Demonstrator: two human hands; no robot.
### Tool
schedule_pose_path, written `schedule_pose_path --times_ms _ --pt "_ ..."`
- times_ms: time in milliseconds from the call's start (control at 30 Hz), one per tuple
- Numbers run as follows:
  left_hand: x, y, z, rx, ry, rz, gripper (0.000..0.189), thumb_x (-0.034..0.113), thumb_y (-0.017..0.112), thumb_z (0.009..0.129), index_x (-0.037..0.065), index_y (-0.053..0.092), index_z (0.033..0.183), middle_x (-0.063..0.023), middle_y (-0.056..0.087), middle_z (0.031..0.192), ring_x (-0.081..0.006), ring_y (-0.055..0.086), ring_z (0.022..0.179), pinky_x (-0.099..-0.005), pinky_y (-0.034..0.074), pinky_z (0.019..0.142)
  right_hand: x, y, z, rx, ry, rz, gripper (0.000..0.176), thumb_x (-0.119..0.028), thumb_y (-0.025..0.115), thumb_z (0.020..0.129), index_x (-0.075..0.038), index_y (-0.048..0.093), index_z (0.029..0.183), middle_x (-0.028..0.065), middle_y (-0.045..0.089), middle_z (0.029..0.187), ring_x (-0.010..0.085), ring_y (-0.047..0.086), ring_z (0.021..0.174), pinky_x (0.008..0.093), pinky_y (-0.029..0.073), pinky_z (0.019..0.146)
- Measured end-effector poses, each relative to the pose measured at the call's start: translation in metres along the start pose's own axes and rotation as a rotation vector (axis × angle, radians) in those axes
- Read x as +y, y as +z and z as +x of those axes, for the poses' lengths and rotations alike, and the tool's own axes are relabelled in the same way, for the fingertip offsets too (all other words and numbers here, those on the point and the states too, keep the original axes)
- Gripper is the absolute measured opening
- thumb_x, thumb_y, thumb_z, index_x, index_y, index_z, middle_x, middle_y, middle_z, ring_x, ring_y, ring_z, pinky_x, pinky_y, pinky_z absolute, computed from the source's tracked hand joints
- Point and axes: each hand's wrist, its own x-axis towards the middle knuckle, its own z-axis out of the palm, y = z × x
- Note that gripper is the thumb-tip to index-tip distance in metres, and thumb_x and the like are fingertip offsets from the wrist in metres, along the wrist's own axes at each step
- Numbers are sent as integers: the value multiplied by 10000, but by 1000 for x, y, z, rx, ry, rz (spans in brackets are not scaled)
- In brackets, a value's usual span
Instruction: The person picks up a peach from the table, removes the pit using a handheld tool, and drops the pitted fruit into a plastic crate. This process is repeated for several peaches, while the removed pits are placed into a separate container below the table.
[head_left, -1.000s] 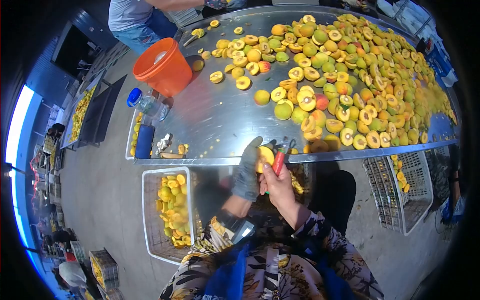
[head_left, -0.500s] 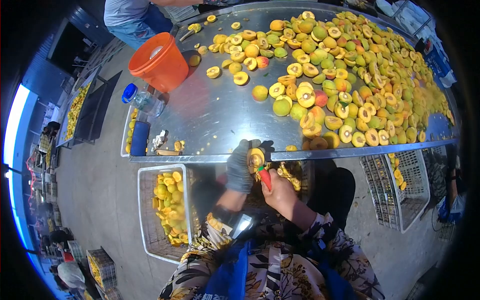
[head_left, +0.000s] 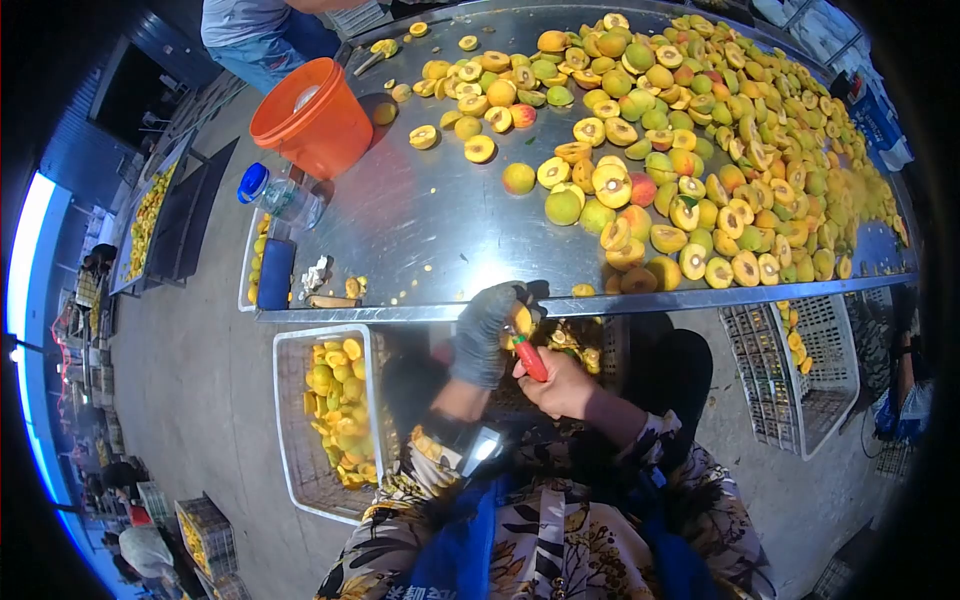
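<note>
Wearing a grey glove, my left hand (head_left: 482, 340) is closed around a yellow peach half (head_left: 523, 319) just beyond the table's front edge. My bare right hand (head_left: 560, 384) grips a pitting knife (head_left: 531, 359) with a red handle and a green collar. The knife's tip is at the fruit, and its blade is hidden there. Below both hands sits a crate with peach scraps (head_left: 590, 358), partly covered by my arms. Many halved peaches (head_left: 745, 215), a number of them with stones showing, lie heaped on the metal table (head_left: 420, 245).
An orange bucket (head_left: 325, 130), a blue-capped bottle (head_left: 285, 198) and a blue box (head_left: 275, 275) stand at the table's left. A white crate (head_left: 283, 420) of peach pieces is on the floor at left, another crate (head_left: 830, 390) at right. A person (head_left: 265, 40) stands across the table.
The peach half has turned in my left hand, so its cut face shows less. My right hand and the knife have shifted slightly down. The view has tilted a little.
</note>
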Motion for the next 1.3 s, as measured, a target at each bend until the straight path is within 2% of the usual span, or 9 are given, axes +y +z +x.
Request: schedule_pose_path --times_ms 67,300,467,567,600,700,900,1100,1300 --pt "0 2 -1 180 42 77 322 300 619 815 -16 580 865 -112 598 730 -206 586 578 -293 502 509 -13 6 -2 -28 139 56 140 -56 516 805 -76 476 937 20 472 579 87 423 358 235 346 335" --pt "10 -9 4 -186 -322 -33 290 294 604 819 6 583 794 -134 609 692 -234 589 512 -303 504 487 0 6 -5 -417 339 648 132 -13 479 823 -66 477 943 -12 406 573 51 335 398 217 276 343" --pt "21 -37 22 71 -140 -121 295 355 628 796 64 581 795 -84 621 722 -202 598 598 -312 513 538 13 -20 -12 -746 270 871 146 -49 522 816 -46 503 961 6 460 623 53 334 377 210 300 347" --pt "66 -95 12 298 137 859 302 320 650 777 62 615 930 -98 647 796 -215 622 725 -307 496 631 16 -23 -10 -664 234 -30 232 -35 548 772 -32 535 1003 68 561 719 151 509 475 268 428 451" --pt "82 -113 7 456 173 1270 352 308 661 766 47 633 1000 -104 662 837 -216 630 769 -297 484 676 102 -14 -8 -367 -255 -615 321 -10 564 727 -36 552 1047 118 617 862 266 609 766 343 478 672" --pt "111 -124 6 727 116 1944 447 424 664 709 102 637 1017 -167 573 1100 -318 523 1043 -367 415 895 103 -22 -11 -283 9 -839 278 -144 583 761 -24 534 1007 189 600 890 350 565 895 400 444 788" --pt "34 -20 124 130 707 1672 414 274 668 718 59 570 1058 -176 586 1019 -333 570 935 -387 446 831 54 -34 -12 50 26 -676 313 -283 615 773 -32 528 939 212 594 759 384 582 756 439 459 669" --pt "-49 73 181 -83 255 1886 497 242 620 689 59 475 1128 -216 514 1126 -357 530 1008 -411 433 859 59 -58 -45 305 -27 -571 284 -285 624 765 -40 540 881 185 588 743 356 574 669 405 456 572" --pt "-9 47 136 -412 -271 117 319 266 569 783 72 515 1030 -161 600 821 -292 617 768 -384 526 663 27 -71 -45 458 -28 -335 365 -251 614 771 -61 508 1064 179 591 769 349 580 690 408 459 594"
